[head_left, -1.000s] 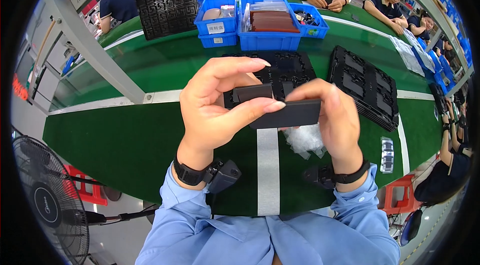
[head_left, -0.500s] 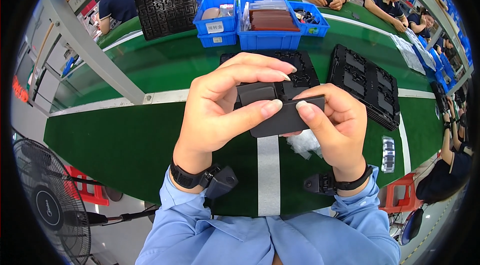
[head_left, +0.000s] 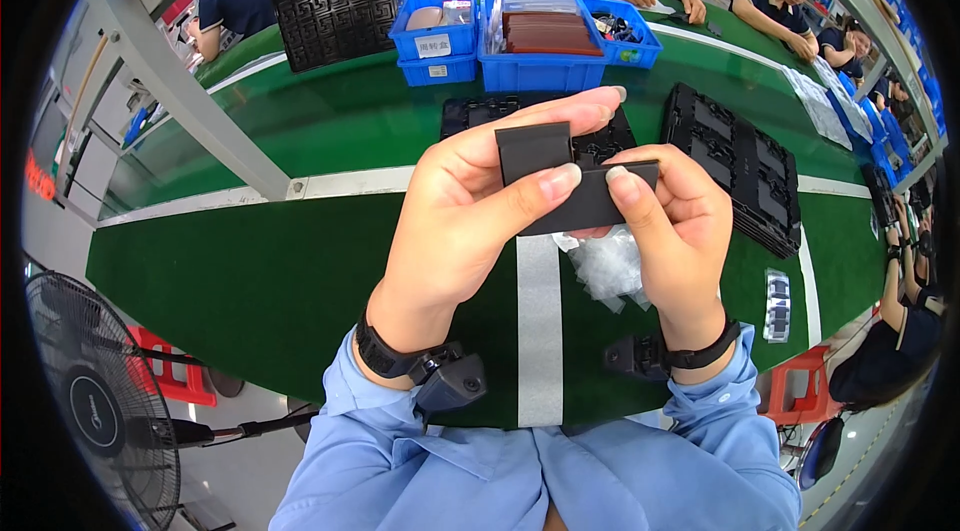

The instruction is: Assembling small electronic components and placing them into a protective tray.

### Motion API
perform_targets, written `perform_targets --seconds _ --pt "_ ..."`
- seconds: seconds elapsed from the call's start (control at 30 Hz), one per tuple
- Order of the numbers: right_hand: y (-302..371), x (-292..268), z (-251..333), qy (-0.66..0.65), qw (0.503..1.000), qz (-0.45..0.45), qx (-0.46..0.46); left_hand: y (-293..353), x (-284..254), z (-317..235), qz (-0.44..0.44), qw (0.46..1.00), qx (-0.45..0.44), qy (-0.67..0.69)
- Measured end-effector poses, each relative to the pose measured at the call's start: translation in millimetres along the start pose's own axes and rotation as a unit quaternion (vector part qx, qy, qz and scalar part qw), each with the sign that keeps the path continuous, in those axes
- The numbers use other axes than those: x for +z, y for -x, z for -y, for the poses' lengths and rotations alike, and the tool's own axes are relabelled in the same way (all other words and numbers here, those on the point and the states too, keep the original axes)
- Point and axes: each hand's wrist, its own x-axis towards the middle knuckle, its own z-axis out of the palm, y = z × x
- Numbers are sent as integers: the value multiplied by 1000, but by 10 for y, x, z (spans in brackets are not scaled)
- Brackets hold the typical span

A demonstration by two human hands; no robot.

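Both hands up over the mid of the green tabletop (head_left: 240, 281), in line w/ the grey stripe (head_left: 540, 331) that runs in from its near edge. L hand (head_left: 450, 221): narrow grip, thumb in front & fingers behind, on a blk flat pc (head_left: 590, 206) & a blk upright flap (head_left: 535, 151) at its L end. Can't tell if flap & pc are joined. R hand (head_left: 685, 221): pinching the R end of the same pc, thumb on the front face.

Behind the hands, twd the far edge: blk tray (head_left: 480, 111), partly hidden. Stack of blk trays (head_left: 735, 171) twd the R edge. Pile of clear plastic bits (head_left: 608, 271) below the R hand, just R of the stripe; short strip w/ dark patches (head_left: 776, 306) nr the near R corner. Nr far edge: 3 side-by-side blue bins, the middle bin (head_left: 545, 74) w/ brown sheets (head_left: 552, 34).
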Motion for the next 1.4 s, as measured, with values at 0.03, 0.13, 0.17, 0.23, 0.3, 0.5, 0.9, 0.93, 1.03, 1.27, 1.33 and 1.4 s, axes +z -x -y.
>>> perform_targets --seconds 0.03,0.13,0.17,0.23,0.3,0.5,0.9,0.93,1.03,1.27,1.33,1.4 --pt "-6 14 -21 1 1000 2 -2 5 -4 -3 0 1000 3 -1" --pt "-42 19 -149 -35 999 -14 19 13 -75 74 -18 1000 -8 -15" --pt "-65 -15 -209 -37 999 -4 36 14 -103 103 -38 998 -19 -51" --pt "-111 -106 -277 -16 998 7 61 54 -201 252 -46 987 18 -150" --pt "-257 -225 -331 51 996 -38 58 199 -308 347 -99 985 -4 -142" --pt "-951 -892 -823 157 965 -59 204 538 -1015 913 -244 940 -161 -173" --pt "-1176 -1244 -1683 173 922 -86 336 620 -1024 1090 -95 707 -190 -674" --pt "-1192 -1252 -1696 225 910 -53 346 608 -1026 1090 -95 708 -188 -674" --pt "-1208 -1313 -1758 478 842 -4 250 582 -1030 1073 -92 667 -208 -710" --pt "-803 -1081 -1235 770 612 102 151 624 -1108 1131 -100 682 -182 -702" --pt "-608 -1012 -1142 777 555 190 228 639 -1125 1153 -104 676 -188 -705" --pt "-371 -918 -1143 768 580 171 213 602 -1155 1164 -141 702 -148 -682"
